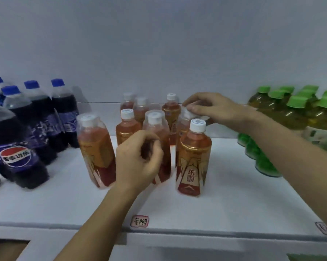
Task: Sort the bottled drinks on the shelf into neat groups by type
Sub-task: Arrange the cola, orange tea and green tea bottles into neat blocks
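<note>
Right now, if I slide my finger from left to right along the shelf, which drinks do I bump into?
Dark cola bottles with blue caps → orange-red drink bottles with white caps → yellow-green tea bottles with green caps.

Eight amber bottles [193,162], six colas [17,146] — two hands [138,162]

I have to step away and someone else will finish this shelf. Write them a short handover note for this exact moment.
Left hand: fingers curled in front of the orange bottles, seemingly holding nothing.
Right hand: grips the cap of an orange bottle behind the front bottle.
Layout: colas left, orange bottles centre, green-capped teas right on the shelf.
Done: types already separated.
Left: orange group is loose and uneven; straighten it into rows.
</note>
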The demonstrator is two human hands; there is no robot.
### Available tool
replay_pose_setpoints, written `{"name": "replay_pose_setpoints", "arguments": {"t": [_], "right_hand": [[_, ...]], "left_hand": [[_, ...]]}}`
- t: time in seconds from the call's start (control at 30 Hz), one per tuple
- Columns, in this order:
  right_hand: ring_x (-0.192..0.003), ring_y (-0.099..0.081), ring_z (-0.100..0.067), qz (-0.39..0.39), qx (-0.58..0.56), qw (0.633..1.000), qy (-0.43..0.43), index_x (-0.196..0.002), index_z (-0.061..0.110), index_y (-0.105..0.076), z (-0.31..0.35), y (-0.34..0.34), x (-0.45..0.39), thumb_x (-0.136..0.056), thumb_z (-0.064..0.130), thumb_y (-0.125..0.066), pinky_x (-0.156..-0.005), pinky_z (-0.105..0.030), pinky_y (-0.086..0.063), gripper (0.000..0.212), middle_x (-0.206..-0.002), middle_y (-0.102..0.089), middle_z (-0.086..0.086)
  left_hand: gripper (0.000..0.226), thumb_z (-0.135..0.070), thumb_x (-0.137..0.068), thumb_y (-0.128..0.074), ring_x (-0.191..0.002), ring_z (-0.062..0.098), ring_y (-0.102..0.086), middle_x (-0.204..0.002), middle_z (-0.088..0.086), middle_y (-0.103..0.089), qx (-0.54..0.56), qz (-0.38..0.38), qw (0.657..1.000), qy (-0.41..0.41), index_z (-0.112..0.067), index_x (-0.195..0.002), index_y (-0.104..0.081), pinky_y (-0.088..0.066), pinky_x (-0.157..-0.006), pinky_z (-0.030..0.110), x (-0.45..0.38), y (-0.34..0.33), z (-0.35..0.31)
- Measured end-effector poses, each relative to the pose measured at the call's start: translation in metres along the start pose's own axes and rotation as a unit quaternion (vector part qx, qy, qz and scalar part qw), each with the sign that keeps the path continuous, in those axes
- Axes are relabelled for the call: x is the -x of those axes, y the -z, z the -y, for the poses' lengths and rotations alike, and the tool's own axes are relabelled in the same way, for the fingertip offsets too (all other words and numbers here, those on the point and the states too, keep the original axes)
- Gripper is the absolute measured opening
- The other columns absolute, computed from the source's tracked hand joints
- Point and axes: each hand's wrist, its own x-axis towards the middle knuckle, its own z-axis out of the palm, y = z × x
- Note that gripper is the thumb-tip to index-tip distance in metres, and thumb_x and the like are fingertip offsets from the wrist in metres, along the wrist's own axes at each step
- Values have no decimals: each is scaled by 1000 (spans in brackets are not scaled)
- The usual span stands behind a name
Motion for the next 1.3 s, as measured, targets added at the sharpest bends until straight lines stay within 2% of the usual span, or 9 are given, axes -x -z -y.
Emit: {"name": "replay_pose_setpoints", "arguments": {"t": [0.23, 0.43, 0.53, 0.67, 0.77, 0.93, 1.07, 1.17, 1.3], "right_hand": [[-107, -66, -4, -48, -179, 979, 83, -135, 31, -50, -47, -34, 13, -107, 33, -45, -75, -19, -56, 29, -126, -63, 6], [-101, -59, -8, -177, -168, 955, 170, -119, 31, -51, -80, -54, 62, -90, 47, -55, -85, -42, -54, 33, -107, -60, 16], [-103, -60, -5, -108, -137, 972, 158, -123, 37, -46, -73, -64, 75, -73, 57, -76, -76, -21, -51, 62, -112, -60, 21], [-107, -58, 5, -116, -54, 980, 153, -131, 39, -43, -65, -72, 75, -64, 48, -91, -78, -9, -47, 83, -121, -60, 21], [-104, -64, -5, -125, -79, 975, 164, -128, 30, -51, -65, -58, 76, -65, 41, -92, -77, -20, -54, 76, -116, -65, 16], [-106, -68, -20, -209, -203, 944, 155, -129, 17, -51, -64, -15, 72, -75, 27, -82, -83, -41, -62, 63, -114, -68, -1], [-107, -65, -12, -276, -175, 939, 113, -138, 15, -49, -70, 2, 48, -84, 20, -81, -88, -32, -59, 63, -118, -67, 1], [-110, -60, -5, -251, -120, 959, 59, -143, 23, -45, -81, -3, 15, -85, 16, -81, -92, -30, -55, 69, -127, -61, 5], [-124, -55, -18, -196, -115, 974, 7, -149, 26, -40, -109, -18, -26, -83, 11, -82, -104, -44, -52, 80, -138, -56, 0]], "left_hand": [[28, -37, -95, -62, -63, 18, -55, -66, -7, -56, -22, -16, 992, 124, -18, -76, -55, -49, -53, 37, 31, -17, -2], [30, -29, -98, -58, -57, 12, -53, -61, -9, -54, -35, 10, 996, 84, -15, -72, -54, -40, -50, 19, 35, -17, -3], [27, -22, -91, -55, -50, 8, -49, -58, -8, -52, -54, 67, 996, -8, -10, -67, -56, -40, -45, 26, 38, -21, -7], [24, -25, -91, -56, -55, -9, -44, -67, -20, -50, -63, 152, 984, -65, -13, -71, -58, -35, -53, 6, 34, -29, -14], [21, -25, -91, -56, -56, -11, -45, -69, -21, -50, -63, 194, 976, -76, -15, -73, -58, -36, -54, 4, 32, -32, -14], [20, -31, -93, -51, -58, 5, -54, -69, -13, -59, -94, 353, 927, -87, -23, -79, -62, -50, -54, 25, 35, -42, -11], [20, -34, -96, -54, -60, 7, -52, -69, -13, -55, -88, 409, 904, -87, -24, -80, -59, -48, -57, 27, 40, -54, -13], [18, -34, -95, -57, -60, 8, -52, -68, -12, -54, -86, 422, 900, -75, -24, -81, -58, -48, -58, 30, 39, -56, -12], [14, -31, -93, -59, -59, 9, -51, -68, -11, -53, -73, 447, 889, -67, -24, -82, -55, -48, -57, 31, 35, -58, -16]]}}
